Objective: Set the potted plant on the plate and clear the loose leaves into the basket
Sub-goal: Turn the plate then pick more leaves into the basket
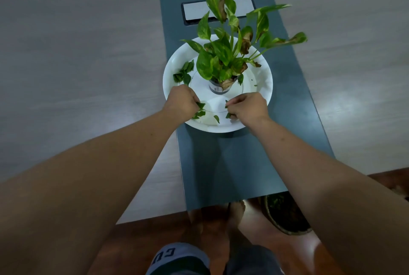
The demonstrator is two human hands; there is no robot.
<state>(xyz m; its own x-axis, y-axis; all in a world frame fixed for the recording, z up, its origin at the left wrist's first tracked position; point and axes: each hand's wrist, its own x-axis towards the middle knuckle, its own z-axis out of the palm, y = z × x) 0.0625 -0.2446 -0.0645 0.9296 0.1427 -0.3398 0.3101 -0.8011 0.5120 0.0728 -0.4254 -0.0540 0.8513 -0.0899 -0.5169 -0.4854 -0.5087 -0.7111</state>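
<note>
A pale grey wood-grain table [77, 53] fills the upper part of the head view, with a dark blue-grey strip [232, 164] running down its middle and a reddish-brown wooden floor [155, 237] below its near edge. On the strip, beyond the plate, sits a rectangular panel with a light insert [194, 12]. A white round plate [261, 80] rests on the strip. The potted plant [223, 60] stands upright at the plate's centre, its green and yellow leaves partly browned. Loose leaves [184, 72] lie on the plate's left side, and more along its near rim. The left hand [181, 102], fingers curled, pinches leaves at the plate's near-left. The right hand [249, 106], also curled, pinches leaves at the plate's near-right. A dark woven basket [285, 215] sits on the floor, nearer than the plate, partly hidden by the right forearm. Bare feet show beside it.
</note>
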